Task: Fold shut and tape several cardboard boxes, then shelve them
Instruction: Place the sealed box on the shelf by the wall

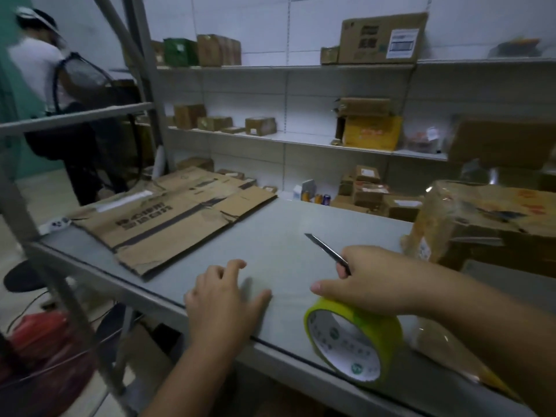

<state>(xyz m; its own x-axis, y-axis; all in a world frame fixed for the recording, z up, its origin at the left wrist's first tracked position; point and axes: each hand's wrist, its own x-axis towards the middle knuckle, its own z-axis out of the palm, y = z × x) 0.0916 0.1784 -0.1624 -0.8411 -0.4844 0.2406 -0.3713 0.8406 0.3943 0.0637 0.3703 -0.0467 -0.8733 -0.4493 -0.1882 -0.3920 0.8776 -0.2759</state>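
A flattened cardboard box (177,218) lies on the left half of the grey table (279,236). My left hand (224,299) rests open on the table near its front edge, holding nothing. My right hand (382,281) grips a thin utility knife (326,251) whose blade points up and left, and it rests on top of a yellow-green tape roll (355,338) standing on edge at the table's front. A taped brown box (487,224) sits at the table's right end. Another wrapped parcel (445,353) lies under my right forearm.
White wall shelves (301,139) behind the table hold several small cartons and a yellow box (373,132). A person in a white shirt (51,94) stands at the far left behind a metal rack post (144,55). A red bag (42,335) and a stool sit on the floor, lower left.
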